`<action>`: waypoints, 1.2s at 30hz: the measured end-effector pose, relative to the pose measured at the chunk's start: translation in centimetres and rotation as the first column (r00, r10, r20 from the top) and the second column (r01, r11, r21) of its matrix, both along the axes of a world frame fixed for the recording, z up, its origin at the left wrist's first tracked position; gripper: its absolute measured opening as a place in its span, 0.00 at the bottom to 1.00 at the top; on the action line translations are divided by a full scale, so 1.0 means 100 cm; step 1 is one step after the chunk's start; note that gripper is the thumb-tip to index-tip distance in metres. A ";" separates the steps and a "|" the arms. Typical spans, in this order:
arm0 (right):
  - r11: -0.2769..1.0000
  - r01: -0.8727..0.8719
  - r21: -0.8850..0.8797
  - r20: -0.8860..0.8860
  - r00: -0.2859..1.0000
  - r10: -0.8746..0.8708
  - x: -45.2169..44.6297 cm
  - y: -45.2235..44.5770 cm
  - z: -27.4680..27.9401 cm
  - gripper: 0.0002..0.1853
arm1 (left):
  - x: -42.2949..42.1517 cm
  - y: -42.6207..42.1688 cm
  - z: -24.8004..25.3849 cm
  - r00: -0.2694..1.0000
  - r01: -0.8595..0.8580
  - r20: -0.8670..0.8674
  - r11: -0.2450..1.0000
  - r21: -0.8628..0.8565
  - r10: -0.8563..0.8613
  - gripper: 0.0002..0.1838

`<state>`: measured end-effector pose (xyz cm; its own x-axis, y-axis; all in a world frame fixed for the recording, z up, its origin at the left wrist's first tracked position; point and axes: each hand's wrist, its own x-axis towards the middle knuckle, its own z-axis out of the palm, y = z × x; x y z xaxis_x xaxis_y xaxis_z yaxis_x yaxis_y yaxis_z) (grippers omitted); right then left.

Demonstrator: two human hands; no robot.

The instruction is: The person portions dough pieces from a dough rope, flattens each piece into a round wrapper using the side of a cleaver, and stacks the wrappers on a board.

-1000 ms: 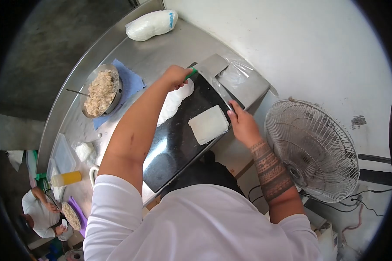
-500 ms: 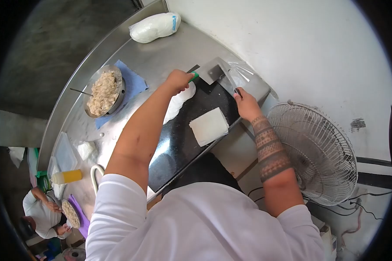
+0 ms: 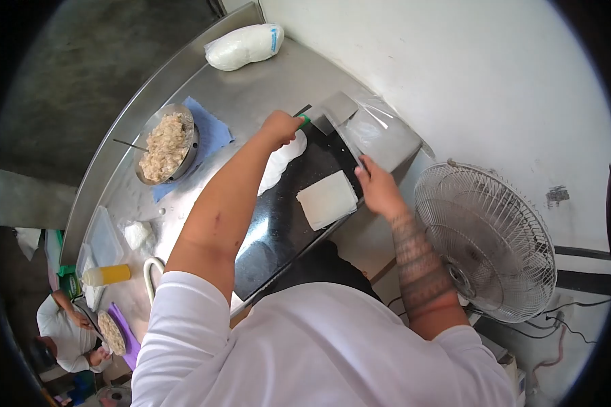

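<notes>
My left hand (image 3: 282, 129) is closed around the green handle of a tool, probably a scraper, at the far end of the black board (image 3: 265, 247). My right hand (image 3: 380, 186) grips a dark-handled flat metal blade (image 3: 344, 141), seen nearly edge-on. A broad grey metal blade (image 3: 338, 107) lies just beyond; which handle it belongs to I cannot tell. Below my hands, a stack of square white wrappers (image 3: 328, 200) rests on the board. Thin white round sheets (image 3: 282, 161) overlap along its left side, partly hidden by my left forearm.
A bowl of pale filling (image 3: 164, 146) with a utensil stands on a blue cloth (image 3: 210, 125). Clear plastic (image 3: 383, 129) covers the table's corner. A fan (image 3: 485, 241) stands at right. A wrapped white bundle (image 3: 244, 46), yellow bottle (image 3: 106, 274) and a co-worker (image 3: 64, 332) are also visible.
My right hand has moved down slightly, bringing its blade lower and more edge-on. My left hand has barely shifted. The co-worker's hand and tool have moved over their bowl.
</notes>
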<state>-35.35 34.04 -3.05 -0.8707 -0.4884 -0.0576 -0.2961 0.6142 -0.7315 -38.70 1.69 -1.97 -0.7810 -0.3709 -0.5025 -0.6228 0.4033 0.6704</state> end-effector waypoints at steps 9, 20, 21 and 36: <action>1.000 -0.005 0.003 0.003 1.000 0.005 0.007 -0.006 0.002 0.27 | 0.005 0.012 0.014 0.996 -0.084 0.033 0.996 0.038 0.083 0.26; 0.999 0.036 0.034 0.018 0.999 -0.037 0.003 -0.008 0.018 0.24 | 0.016 0.001 0.007 0.995 -0.076 -0.059 0.996 0.054 0.079 0.24; 0.994 0.050 0.098 0.009 0.999 -0.051 -0.012 -0.014 0.014 0.24 | 0.021 0.004 0.009 0.996 -0.059 -0.069 0.997 0.049 0.063 0.24; 0.989 0.136 0.065 -0.324 0.940 -0.107 -0.119 -0.061 -0.090 0.28 | 0.196 0.028 0.038 0.856 -0.404 -0.231 0.877 0.259 0.462 0.23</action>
<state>-47.27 27.92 -12.07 -0.9026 -0.3832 0.1962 -0.4245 0.7161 -0.5541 -19.12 4.47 1.78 -0.6810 -0.6217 -0.3869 -0.4798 -0.0203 0.8771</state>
